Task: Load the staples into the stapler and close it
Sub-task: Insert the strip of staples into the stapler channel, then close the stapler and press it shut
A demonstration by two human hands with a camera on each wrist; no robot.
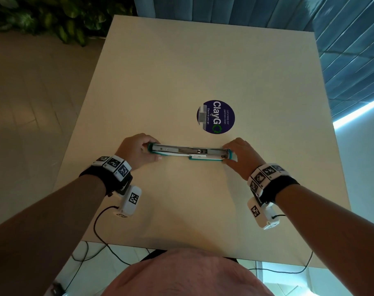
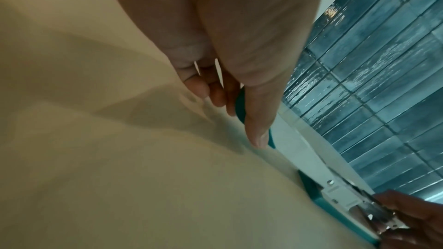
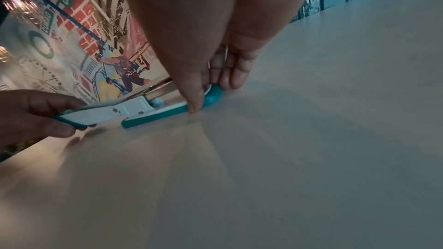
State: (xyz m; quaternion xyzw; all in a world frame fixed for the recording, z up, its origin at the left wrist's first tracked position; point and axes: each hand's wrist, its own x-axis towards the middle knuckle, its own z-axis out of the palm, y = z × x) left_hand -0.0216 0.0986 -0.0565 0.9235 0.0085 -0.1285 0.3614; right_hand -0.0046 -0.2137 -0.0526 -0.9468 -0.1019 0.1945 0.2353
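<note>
Head view shows a teal-and-white plastic stapler (image 1: 189, 152) unfolded flat on the smooth cream desk (image 1: 203, 60), metal channel exposed. Left hand (image 1: 137, 151) pinches its left end; right hand (image 1: 241, 155) pinches its right end.

The head view looks steeply down over the whole bench (image 1: 181, 60). Each of the 2 wrist views sits low and close above the bench surface, facing inward; all 3 share the opened stapler (image 1: 189, 152).
</note>
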